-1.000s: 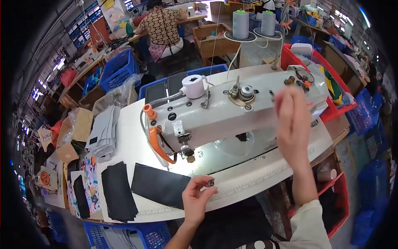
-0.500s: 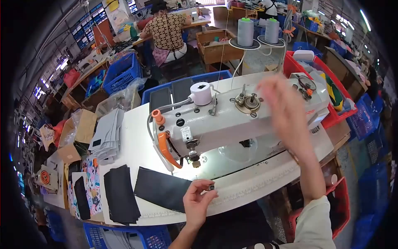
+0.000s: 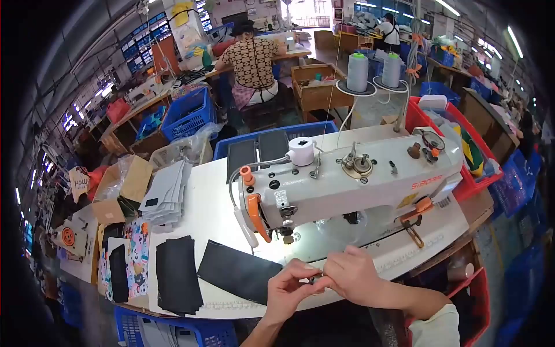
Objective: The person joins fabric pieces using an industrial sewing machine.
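My left hand [image 3: 292,286] pinches a small dark metal part [image 3: 314,279] at the table's front edge, below the needle area of the white sewing machine [image 3: 347,185]. Closed against it is my right hand [image 3: 354,276], its fingertips meeting those of my left hand at the small part. What the right fingers grip is too hidden to tell. A black fabric piece [image 3: 237,270] lies just left of my hands, with a stack of black pieces [image 3: 176,274] farther left.
Grey pieces [image 3: 166,194] and a cardboard box [image 3: 124,185] stand at the left. Two thread cones [image 3: 358,73] rise behind the machine. A red crate [image 3: 483,179] is at the right, a blue crate [image 3: 217,332] below the table. A person [image 3: 251,63] sits farther back.
My right hand has come down from above the machine to meet my left hand. The left hand still pinches the small metal part. The camera view has shifted, moving the scene rightward and slightly down.
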